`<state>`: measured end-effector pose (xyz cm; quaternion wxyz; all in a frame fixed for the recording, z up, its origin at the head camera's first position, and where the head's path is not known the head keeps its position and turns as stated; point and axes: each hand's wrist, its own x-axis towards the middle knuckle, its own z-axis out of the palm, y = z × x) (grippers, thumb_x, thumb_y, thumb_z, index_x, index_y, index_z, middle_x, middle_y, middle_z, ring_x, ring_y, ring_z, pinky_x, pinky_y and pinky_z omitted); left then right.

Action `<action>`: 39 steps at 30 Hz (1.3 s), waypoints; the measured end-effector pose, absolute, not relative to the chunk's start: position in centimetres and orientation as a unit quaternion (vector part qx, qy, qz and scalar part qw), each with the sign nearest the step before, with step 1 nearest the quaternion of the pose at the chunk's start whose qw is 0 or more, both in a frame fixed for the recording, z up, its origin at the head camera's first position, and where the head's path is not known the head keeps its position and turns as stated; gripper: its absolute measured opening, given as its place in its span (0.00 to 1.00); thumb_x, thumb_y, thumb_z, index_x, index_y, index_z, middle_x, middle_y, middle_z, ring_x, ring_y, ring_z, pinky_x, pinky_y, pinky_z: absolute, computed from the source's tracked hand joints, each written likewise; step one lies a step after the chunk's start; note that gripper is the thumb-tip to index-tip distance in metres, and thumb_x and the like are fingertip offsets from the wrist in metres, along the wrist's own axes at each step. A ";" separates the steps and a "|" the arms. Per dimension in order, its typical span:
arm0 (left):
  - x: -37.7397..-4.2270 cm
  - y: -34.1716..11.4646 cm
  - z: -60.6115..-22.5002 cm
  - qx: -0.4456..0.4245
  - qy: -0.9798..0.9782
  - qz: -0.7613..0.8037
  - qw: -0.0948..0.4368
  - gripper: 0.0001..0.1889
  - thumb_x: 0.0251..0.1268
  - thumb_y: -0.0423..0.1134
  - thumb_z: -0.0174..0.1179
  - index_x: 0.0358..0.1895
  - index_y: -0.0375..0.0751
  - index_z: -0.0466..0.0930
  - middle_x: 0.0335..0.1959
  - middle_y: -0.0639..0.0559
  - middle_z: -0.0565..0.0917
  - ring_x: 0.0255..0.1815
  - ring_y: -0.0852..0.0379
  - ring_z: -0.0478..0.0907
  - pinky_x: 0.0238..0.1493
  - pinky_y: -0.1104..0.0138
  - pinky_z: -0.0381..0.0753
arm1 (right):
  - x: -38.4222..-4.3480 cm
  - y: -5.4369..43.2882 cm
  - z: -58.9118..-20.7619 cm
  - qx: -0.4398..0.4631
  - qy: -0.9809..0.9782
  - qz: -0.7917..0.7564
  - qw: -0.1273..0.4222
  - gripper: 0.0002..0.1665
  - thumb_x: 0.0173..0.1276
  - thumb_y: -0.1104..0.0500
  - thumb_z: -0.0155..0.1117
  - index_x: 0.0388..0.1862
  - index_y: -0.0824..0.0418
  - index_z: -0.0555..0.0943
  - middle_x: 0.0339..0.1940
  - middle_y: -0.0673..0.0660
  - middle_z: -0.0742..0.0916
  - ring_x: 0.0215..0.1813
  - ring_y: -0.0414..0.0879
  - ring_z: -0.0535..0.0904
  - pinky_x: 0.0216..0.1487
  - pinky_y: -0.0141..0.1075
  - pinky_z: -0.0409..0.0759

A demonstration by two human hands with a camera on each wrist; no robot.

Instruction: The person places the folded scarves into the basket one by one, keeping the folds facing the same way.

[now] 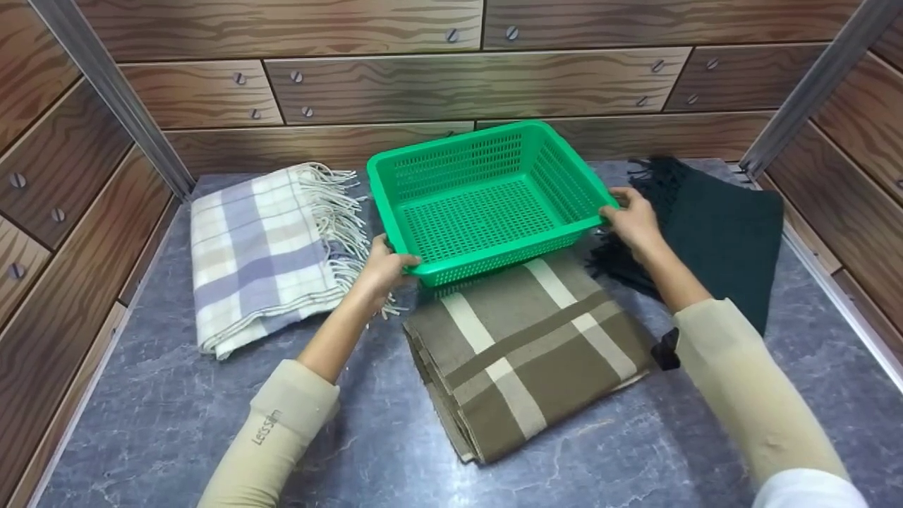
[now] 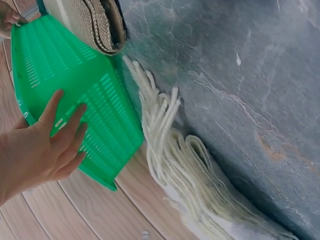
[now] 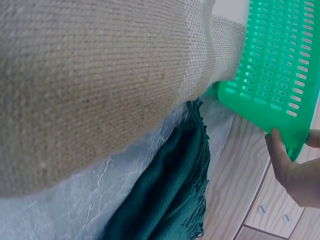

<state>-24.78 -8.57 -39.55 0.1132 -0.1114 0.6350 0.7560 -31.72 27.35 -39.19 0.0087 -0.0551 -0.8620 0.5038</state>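
Observation:
A green plastic basket (image 1: 487, 204) with slotted walls is held by both hands, its perforated bottom showing. My left hand (image 1: 384, 267) grips its near left corner, thumb over the rim and fingers spread against the outer wall (image 2: 95, 117). At the right corner my right hand (image 1: 633, 220) pinches the rim between thumb and fingers. The basket's front side overlaps the back edge of a folded brown checked blanket (image 1: 522, 353). Left of the basket lies a folded white and lavender plaid blanket (image 1: 261, 254), its fringe close by my left hand. A dark green fringed cloth (image 1: 726, 240) lies beyond my right wrist.
All the cloths lie on a grey marbled tabletop (image 1: 381, 430). Wood-patterned panels (image 1: 395, 88) wall off the back and both sides, with metal posts (image 1: 804, 88) at the back corners. A small black object (image 1: 664, 351) sits beside the right forearm.

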 end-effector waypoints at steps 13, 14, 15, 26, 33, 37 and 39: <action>-23.9 -7.8 -39.4 -0.148 0.608 0.777 0.073 0.34 0.58 0.21 0.49 0.66 0.28 0.43 0.60 0.30 0.60 0.56 0.40 0.67 0.55 0.52 0.68 | -32.1 27.1 -39.0 -0.071 -0.877 0.476 0.024 0.26 0.71 0.61 0.47 0.65 0.69 0.61 0.61 0.68 0.69 0.54 0.55 0.70 0.48 0.43 0.72; -23.9 -7.7 -39.4 -0.152 0.604 0.779 0.069 0.34 0.58 0.21 0.49 0.66 0.27 0.43 0.60 0.30 0.60 0.56 0.40 0.66 0.55 0.52 0.68 | -32.2 27.1 -39.0 -0.070 -0.877 0.475 0.023 0.26 0.71 0.62 0.47 0.65 0.69 0.61 0.62 0.68 0.69 0.56 0.56 0.68 0.49 0.43 0.71; -23.9 -7.6 -39.5 -0.157 0.599 0.783 0.065 0.33 0.58 0.20 0.48 0.66 0.27 0.43 0.60 0.30 0.59 0.57 0.39 0.66 0.55 0.51 0.68 | -32.2 27.2 -39.0 -0.067 -0.877 0.475 0.021 0.26 0.71 0.62 0.47 0.66 0.69 0.61 0.62 0.68 0.68 0.57 0.56 0.67 0.50 0.43 0.71; -24.5 -7.7 -39.8 -0.174 0.580 0.793 0.055 0.32 0.58 0.18 0.45 0.66 0.28 0.45 0.61 0.28 0.59 0.58 0.37 0.66 0.54 0.53 0.70 | -31.9 27.1 -39.3 -0.057 -0.873 0.484 0.013 0.26 0.70 0.66 0.44 0.67 0.69 0.60 0.61 0.70 0.68 0.55 0.58 0.68 0.49 0.45 0.71; -25.1 -8.3 -39.8 -0.183 0.584 0.789 0.059 0.34 0.59 0.19 0.45 0.68 0.28 0.42 0.60 0.30 0.59 0.59 0.38 0.65 0.55 0.55 0.69 | -31.5 26.9 -39.3 -0.060 -0.872 0.486 0.020 0.26 0.69 0.65 0.46 0.66 0.69 0.60 0.59 0.70 0.70 0.50 0.55 0.70 0.45 0.42 0.73; -25.4 -8.3 -39.8 -0.188 0.583 0.789 0.051 0.34 0.59 0.19 0.45 0.68 0.29 0.42 0.60 0.32 0.58 0.58 0.39 0.66 0.54 0.54 0.70 | -31.3 26.9 -39.4 -0.063 -0.869 0.491 0.019 0.27 0.69 0.65 0.46 0.67 0.68 0.60 0.58 0.70 0.70 0.48 0.53 0.71 0.42 0.39 0.74; -25.7 -8.3 -39.9 -0.186 0.583 0.790 0.045 0.34 0.58 0.19 0.46 0.67 0.29 0.43 0.59 0.32 0.59 0.56 0.40 0.67 0.52 0.55 0.72 | -31.3 26.9 -39.4 -0.068 -0.867 0.493 0.020 0.27 0.69 0.65 0.46 0.67 0.68 0.59 0.58 0.69 0.71 0.46 0.52 0.72 0.40 0.37 0.74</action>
